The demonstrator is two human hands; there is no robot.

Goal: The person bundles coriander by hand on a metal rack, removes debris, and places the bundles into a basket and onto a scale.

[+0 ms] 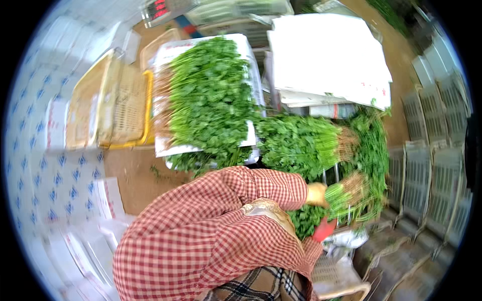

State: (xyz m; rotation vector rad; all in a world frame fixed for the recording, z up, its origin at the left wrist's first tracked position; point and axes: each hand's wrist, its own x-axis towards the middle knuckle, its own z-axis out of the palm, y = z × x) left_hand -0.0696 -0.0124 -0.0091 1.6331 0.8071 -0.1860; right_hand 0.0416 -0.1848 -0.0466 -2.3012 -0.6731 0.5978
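My left hand (317,194), pale yellowish and blurred, closes on a small bunch of rooted coriander-like greens (339,197), its brown roots pointing up and right. Just below, my right hand (324,228) in a red glove touches the leafy side of this bunch; its fingers are blurred. Beyond my left forearm, a larger bunch (301,141) lies with roots to the right. More loose greens (372,154) are heaped along the right. Farther left, a thick layer of the same greens (214,94) covers a white sheet (162,150), roots to the left.
A stack of white sheets (327,60) stands ahead. Yellowish plastic crates (126,109) are at the left, and several grey crates (414,180) line the right. A scale with a red display (156,9) is at the top left. Near my right side are a basket (339,278) and crumpled plastic (348,239).
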